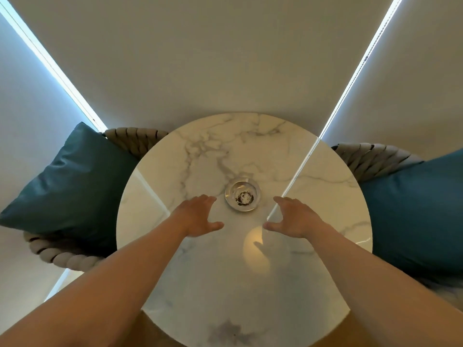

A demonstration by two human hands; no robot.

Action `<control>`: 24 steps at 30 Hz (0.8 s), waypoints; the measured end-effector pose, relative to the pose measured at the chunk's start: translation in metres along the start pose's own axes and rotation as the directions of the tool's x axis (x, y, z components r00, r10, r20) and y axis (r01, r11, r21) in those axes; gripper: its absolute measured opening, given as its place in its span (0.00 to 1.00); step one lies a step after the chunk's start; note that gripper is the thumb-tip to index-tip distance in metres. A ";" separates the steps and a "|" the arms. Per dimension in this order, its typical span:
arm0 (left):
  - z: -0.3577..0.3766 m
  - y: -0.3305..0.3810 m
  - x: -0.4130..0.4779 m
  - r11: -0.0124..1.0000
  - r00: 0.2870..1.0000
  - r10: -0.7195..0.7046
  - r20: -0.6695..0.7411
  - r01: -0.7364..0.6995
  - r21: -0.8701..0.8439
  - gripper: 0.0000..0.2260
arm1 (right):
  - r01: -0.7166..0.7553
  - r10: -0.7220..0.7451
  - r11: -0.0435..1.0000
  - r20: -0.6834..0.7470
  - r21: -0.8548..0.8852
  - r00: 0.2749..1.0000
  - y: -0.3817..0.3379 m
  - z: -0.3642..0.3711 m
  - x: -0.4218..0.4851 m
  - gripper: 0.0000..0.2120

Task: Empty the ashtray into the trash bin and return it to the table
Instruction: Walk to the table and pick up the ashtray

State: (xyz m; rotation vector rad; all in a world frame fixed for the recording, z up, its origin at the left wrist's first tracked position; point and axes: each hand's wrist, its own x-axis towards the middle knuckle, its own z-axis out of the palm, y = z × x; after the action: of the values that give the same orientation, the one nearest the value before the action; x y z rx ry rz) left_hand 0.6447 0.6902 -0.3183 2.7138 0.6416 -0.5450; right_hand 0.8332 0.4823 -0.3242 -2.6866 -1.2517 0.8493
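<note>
Two bare forearms reach in from the near edge of the picture and stretch out over a round marble table (pixel 313 284), whose near rim curves between them and whose far rim sits close against a pale blind or wall. Most of the tabletop lies bare on every side of the hands, with a soft lamp reflection just near of the right hand. Woven rope chairs flank the table: the left chair (pixel 62 256) carries a teal cushion (pixel 70 181) that comes up to the table's left rim, and the right chair (pixel 370 156) holds a second teal cushion (pixel 413 209) overlapping the right rim. A round glass ashtray (pixel 242 196) stands upright a little beyond the table's centre, with dark ash in its bowl. The left hand (pixel 198 215) hovers palm down just left of the ashtray, fingers spread and thumb out, gripping nothing. The right hand (pixel 292 217) mirrors it on the right, a little farther from the ashtray, splayed wide and empty. Neither hand touches the glass.
</note>
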 end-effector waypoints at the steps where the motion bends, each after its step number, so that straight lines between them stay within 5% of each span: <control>1: 0.003 0.000 0.011 1.000 1.000 -0.008 -0.003 0.008 0.003 0.39 | 0.018 -0.019 0.999 -0.013 -0.039 1.000 0.004 0.001 0.012 0.47; 6: 0.020 0.002 0.056 0.999 0.996 -0.034 -0.088 0.032 -0.017 0.41 | 0.104 -0.113 0.985 -0.060 -0.139 0.992 0.017 0.006 0.065 0.48; 12: 0.045 -0.003 0.094 0.999 0.984 -0.044 -0.171 0.040 -0.025 0.48 | 0.122 -0.130 0.986 -0.059 -0.115 0.990 0.024 0.027 0.106 0.55; 24: 0.071 -0.010 0.117 0.999 0.967 -0.019 -0.256 0.011 -0.033 0.51 | 0.194 -0.201 0.979 -0.140 -0.059 0.970 0.016 0.039 0.129 0.54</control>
State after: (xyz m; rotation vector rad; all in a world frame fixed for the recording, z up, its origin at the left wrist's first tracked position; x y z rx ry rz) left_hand 0.7158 0.7156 -0.4328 2.7758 0.7274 -0.1849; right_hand 0.8917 0.5576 -0.4204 -2.5463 -1.4880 0.5967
